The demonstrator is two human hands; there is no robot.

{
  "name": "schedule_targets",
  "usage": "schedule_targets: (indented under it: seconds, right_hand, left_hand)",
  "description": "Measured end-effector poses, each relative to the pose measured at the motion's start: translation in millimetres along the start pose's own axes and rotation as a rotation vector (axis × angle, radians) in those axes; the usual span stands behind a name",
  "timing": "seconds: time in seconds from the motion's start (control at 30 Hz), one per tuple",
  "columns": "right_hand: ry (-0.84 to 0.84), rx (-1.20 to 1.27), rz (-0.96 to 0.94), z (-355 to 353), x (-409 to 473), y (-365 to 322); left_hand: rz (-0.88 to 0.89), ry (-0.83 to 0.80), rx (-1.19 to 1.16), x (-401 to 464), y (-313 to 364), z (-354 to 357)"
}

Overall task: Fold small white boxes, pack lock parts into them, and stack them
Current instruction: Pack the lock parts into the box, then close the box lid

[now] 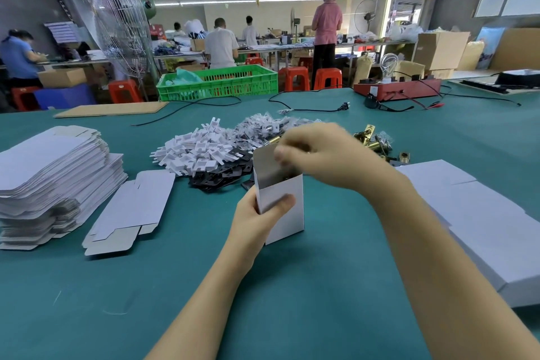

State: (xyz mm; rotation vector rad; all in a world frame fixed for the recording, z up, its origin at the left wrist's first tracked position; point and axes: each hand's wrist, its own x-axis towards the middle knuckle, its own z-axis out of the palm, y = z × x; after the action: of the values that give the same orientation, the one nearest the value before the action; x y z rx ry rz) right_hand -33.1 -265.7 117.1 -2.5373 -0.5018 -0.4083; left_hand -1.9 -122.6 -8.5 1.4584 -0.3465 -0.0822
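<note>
A small white box [285, 207] stands upright and open-topped on the green table, a little in front of me. My left hand [257, 219] grips its lower left side, thumb across the front face. My right hand [321, 155] hovers over the box mouth with curled fingers; it is blurred, and I cannot tell what it holds. Behind the box lie white plastic parts [198, 149], black flat plates [222, 172], bagged small parts [263, 128] and brass lock parts [377, 140].
A tall stack of flat white box blanks [49, 172] sits at left, with one loose blank [131, 210] beside it. Folded white boxes [479, 219] lie at right. Cables, a red tester [397, 89] and a green crate [219, 82] stand at the table's far edge.
</note>
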Motion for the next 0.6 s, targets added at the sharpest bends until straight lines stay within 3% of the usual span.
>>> schedule_targets:
  seconds: [0.1,0.17,0.27,0.37,0.6]
  right_hand:
    - [0.296,0.243,0.174,-4.9,-4.6,21.7]
    - [0.395,0.466,0.335,8.4,-6.8,34.8]
    - [0.354,0.814,0.565,49.7,-17.8,48.2]
    - [0.255,1.05,0.629,90.5,-33.8,53.1]
    - [0.259,1.053,0.604,118.0,-29.6,57.0]
  left_hand:
    - [-0.005,-0.003,-0.021,0.6,-0.9,-1.1]
    - [-0.009,-0.013,-0.042,0.7,-0.7,-1.5]
    - [-0.002,-0.039,-0.057,1.4,-1.9,1.3]
    - [0.023,-0.034,-0.02,-0.1,-2.3,6.6]
    - [0.16,0.112,0.166,-5.7,-0.1,21.9]
